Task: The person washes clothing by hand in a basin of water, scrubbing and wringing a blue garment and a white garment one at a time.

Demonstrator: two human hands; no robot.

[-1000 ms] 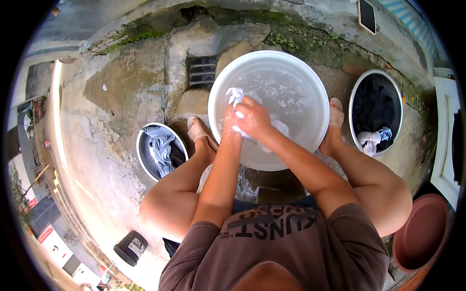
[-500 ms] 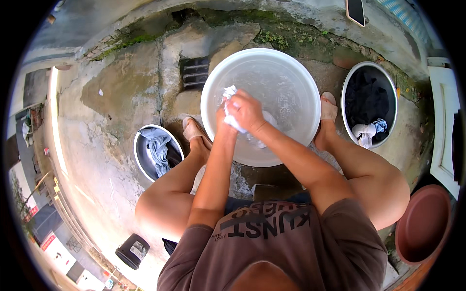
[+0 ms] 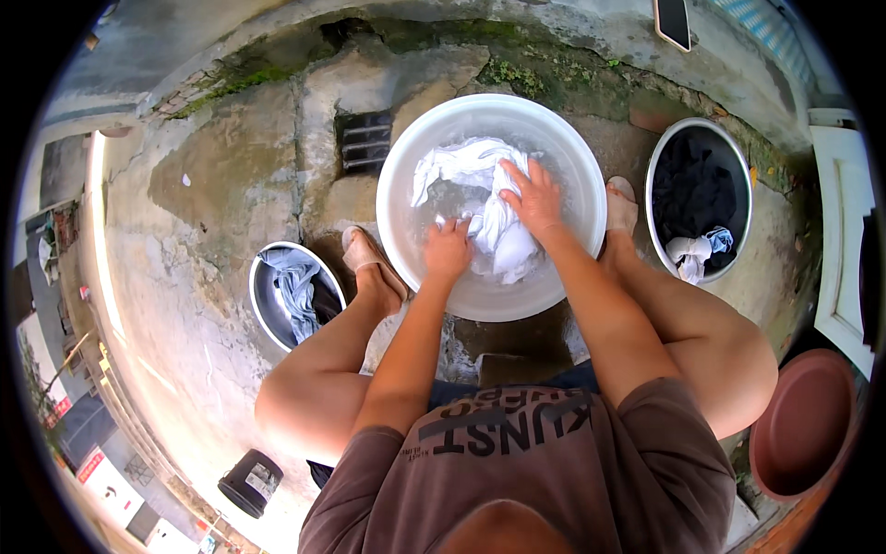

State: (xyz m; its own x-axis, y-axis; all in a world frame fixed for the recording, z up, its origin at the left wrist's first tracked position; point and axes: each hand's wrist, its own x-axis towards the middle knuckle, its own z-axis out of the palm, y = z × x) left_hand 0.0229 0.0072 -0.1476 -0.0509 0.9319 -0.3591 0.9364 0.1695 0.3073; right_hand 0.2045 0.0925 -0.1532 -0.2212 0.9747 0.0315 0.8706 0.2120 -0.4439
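Note:
A white cloth garment (image 3: 475, 164) lies spread in a loose curve in the water of a large white basin (image 3: 399, 268) between my feet. Against the garment's right side rests my right hand (image 3: 535, 198), open with its fingers apart on the cloth. My left hand (image 3: 447, 249) is lower and to the left, also open, with its fingertips at the wet fabric's left edge. A bunched white part of the cloth (image 3: 513, 254) sits between the hands. What lies under the fabric is hidden.
To the right stands a metal basin (image 3: 654, 203) of dark clothes with small light pieces. A smaller basin (image 3: 260, 305) of blue and dark clothes is at left. Nearby are a drain grate (image 3: 365, 143), a black bucket (image 3: 249, 483), a brown tub (image 3: 803, 425) and a phone (image 3: 673, 23).
My hands have come apart from the white bundle they were squeezing together. The cloth has been let go and now spreads across the water, and my right hand has moved right.

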